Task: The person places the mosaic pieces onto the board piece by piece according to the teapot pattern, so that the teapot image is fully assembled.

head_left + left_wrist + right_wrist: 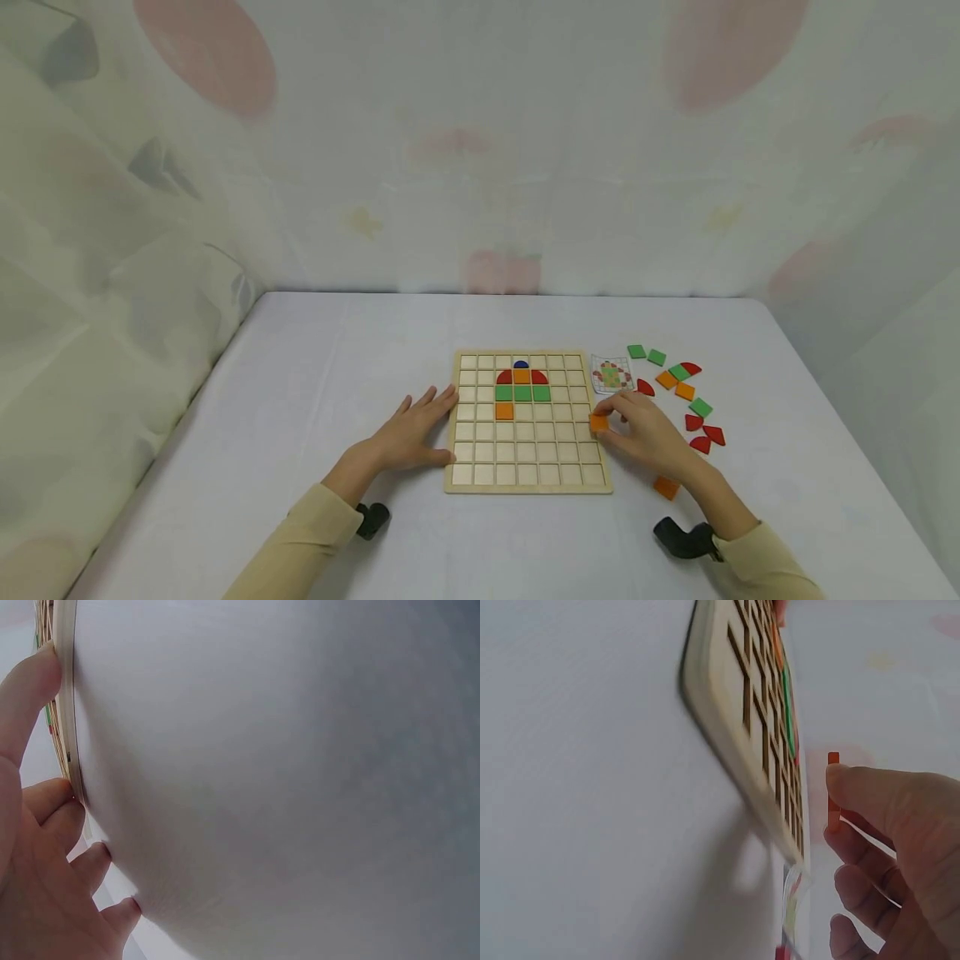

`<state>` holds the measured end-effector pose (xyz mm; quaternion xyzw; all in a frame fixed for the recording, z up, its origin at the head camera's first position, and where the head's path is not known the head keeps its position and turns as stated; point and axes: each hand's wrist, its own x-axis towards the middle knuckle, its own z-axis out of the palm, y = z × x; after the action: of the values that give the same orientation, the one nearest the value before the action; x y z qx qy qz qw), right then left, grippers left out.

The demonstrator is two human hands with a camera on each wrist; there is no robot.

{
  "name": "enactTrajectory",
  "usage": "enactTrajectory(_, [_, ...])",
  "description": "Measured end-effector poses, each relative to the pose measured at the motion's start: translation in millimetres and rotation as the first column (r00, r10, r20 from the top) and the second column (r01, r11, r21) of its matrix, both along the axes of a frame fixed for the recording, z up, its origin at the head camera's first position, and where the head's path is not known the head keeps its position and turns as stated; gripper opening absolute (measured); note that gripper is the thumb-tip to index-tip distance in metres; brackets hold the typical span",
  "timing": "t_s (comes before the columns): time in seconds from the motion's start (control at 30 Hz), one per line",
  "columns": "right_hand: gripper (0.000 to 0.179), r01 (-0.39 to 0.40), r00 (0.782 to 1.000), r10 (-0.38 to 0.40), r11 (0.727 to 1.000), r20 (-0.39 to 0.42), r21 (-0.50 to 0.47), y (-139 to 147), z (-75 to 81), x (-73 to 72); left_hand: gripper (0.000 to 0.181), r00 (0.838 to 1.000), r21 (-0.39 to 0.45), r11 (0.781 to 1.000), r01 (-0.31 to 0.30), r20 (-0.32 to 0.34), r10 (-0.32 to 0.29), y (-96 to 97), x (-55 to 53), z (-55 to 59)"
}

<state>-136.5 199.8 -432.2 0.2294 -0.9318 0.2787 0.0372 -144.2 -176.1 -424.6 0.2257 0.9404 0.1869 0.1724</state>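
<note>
A wooden grid board lies on the table. On it sit a blue half-round piece, red quarter-round pieces, a row of green squares and two orange squares, the lower one left of centre. My left hand has its fingers spread, with thumb and fingertips against the board's left edge. Thumb and fingers of my right hand pinch an orange square tile over the board's right edge. In the right wrist view the tile stands edge-on between the fingertips.
A pattern card lies right of the board. Beyond it are scattered loose pieces: green squares, orange squares and red quarter-rounds. More orange tiles lie under the right forearm. Patterned cloth hangs behind the table.
</note>
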Motion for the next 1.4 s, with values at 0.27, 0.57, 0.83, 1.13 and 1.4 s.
enactTrajectory(0.27, [0.026, 0.015, 1.000, -0.014, 0.999, 0.019, -0.045, -31.3, 2.1, -9.3, 0.090, 1.000, 0.002, 1.000, -0.002, 0.001, 0.002, -0.2, 0.4, 1.2])
enactTrajectory(0.57, [0.021, 0.015, 0.998, -0.011, 0.998, 0.058, -0.060, -53.9, 2.7, -20.5, 0.090, 1.000, 0.000, 1.000, -0.006, 0.001, 0.006, 1.2, -0.6, 1.1])
enactTrajectory(0.83, [0.023, -0.007, 0.999, 0.007, 1.000, 0.049, 0.012, -66.0, -0.2, -25.5, 0.090, 1.000, 0.002, 1.000, 0.001, -0.004, -0.001, 1.9, -1.5, 0.4])
enactTrajectory(1.13, [0.023, -0.015, 0.999, 0.012, 0.997, 0.038, 0.077, -73.9, -3.8, -28.3, 0.090, 1.000, 0.001, 1.000, 0.003, -0.006, -0.003, 2.1, -2.3, -0.3])
enactTrajectory(1.4, [0.024, 0.005, 1.000, -0.005, 0.994, 0.001, 0.109, -75.8, -6.3, -28.4, 0.090, 1.000, 0.004, 1.000, 0.003, -0.005, -0.003, 2.6, -2.0, -0.1])
